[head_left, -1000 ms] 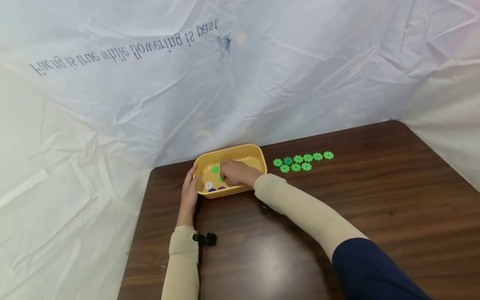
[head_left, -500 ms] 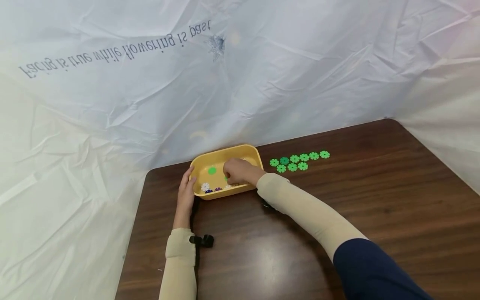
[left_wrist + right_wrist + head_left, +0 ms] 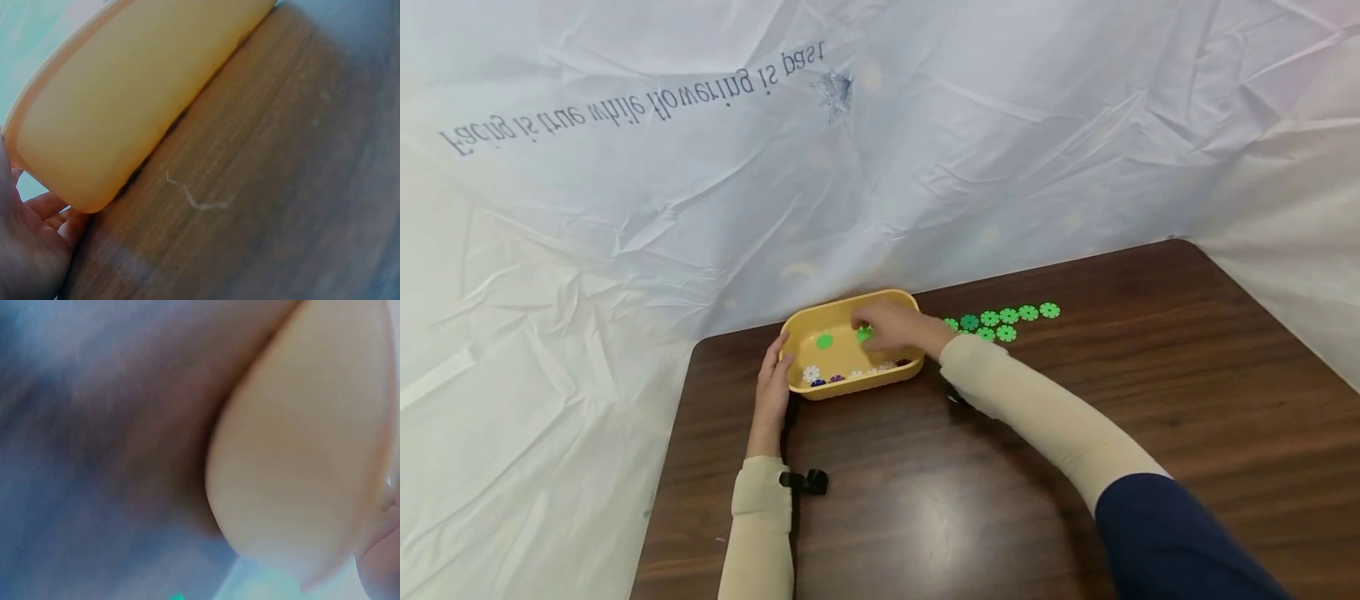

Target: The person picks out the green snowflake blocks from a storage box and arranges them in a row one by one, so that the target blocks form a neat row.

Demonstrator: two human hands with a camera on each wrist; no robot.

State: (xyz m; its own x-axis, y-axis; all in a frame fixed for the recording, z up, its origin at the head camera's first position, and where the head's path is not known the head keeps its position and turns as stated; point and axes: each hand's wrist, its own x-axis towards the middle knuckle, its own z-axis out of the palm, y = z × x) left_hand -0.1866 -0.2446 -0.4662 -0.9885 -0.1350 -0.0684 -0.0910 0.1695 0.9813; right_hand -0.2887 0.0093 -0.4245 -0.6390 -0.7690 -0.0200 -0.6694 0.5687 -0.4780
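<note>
In the head view a yellow plastic bin [image 3: 850,387] stands near the table's back edge. My left hand [image 3: 771,392] holds its left end, fingers along the outside. In the left wrist view, that hand [image 3: 34,250] lies at the corner of the bin [image 3: 125,106]. Over the bin's right half, my right hand [image 3: 891,325] pinches a green snowflake disc [image 3: 864,334]; its fingertips are partly hidden. Another green disc [image 3: 825,341] lies on the bin's floor. A white disc [image 3: 811,373] and several purple, white and dark ones lie along the near wall.
Right of the bin, several green snowflake discs [image 3: 1008,316] lie in two rows on the brown table [image 3: 1075,392]; my right wrist partly covers the nearest. A white printed cloth [image 3: 925,167] hangs behind the table.
My right hand has risen and shifted right in the bin, with the green snowflake disc moving along. Discs along the near wall have come into sight. My left hand stays on the bin.
</note>
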